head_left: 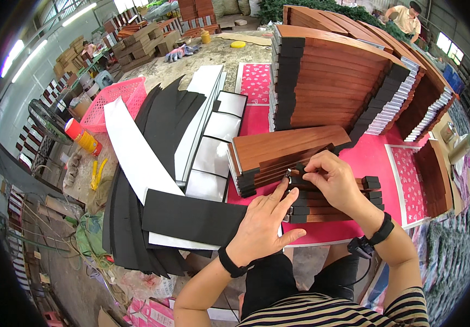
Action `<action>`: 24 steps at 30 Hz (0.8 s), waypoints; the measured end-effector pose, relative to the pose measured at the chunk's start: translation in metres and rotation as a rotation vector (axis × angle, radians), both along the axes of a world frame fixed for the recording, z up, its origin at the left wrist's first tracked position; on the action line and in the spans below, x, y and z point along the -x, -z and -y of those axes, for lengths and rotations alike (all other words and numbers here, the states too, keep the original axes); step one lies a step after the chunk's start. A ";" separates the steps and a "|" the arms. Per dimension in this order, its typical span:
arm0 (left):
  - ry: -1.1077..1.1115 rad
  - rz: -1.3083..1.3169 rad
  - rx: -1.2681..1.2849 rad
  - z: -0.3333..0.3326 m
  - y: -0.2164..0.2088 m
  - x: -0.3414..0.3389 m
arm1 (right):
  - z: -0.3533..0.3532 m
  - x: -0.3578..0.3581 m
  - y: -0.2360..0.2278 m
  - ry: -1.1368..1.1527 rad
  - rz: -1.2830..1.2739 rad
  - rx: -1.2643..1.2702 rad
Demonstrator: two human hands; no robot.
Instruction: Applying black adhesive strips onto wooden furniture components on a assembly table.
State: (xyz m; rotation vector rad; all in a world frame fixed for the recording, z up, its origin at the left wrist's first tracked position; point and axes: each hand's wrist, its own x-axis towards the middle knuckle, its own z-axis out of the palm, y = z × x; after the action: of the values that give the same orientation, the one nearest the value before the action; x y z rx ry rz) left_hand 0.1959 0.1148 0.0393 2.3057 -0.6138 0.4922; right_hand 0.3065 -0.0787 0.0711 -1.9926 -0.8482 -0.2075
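At the table's near edge lies a small stack of brown wood-grain boards [322,210] with black-covered ends. My left hand [265,220] rests at the left end of this stack, fingers stretched and thumb apart, its fingertips by a black-wrapped board end. Over the top board my right hand [330,177] is closed in a pinch close to that end; what its fingertips hold is hidden. Just behind the hands stands a block of similar boards [287,144]. Beside my left wrist a black strip [191,218] lies over white sheets [137,144].
Tall board stacks [338,82] rise at the back right on the pink table cover [366,158]. Black strips [161,120] fan out at left near a pink basket [120,101], a red-yellow can [82,136] and yellow-handled pliers [98,173]. Another person [407,20] is far right.
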 end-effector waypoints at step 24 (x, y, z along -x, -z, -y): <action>0.001 -0.091 -0.009 0.000 -0.005 0.007 | -0.001 -0.004 0.014 -0.028 -0.068 -0.024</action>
State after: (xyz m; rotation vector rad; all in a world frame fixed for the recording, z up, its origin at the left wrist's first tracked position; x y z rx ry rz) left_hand 0.1891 0.1147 0.0441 2.3221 -0.5738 0.3829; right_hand 0.3105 -0.0776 0.0566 -1.9527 -0.8260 -0.1321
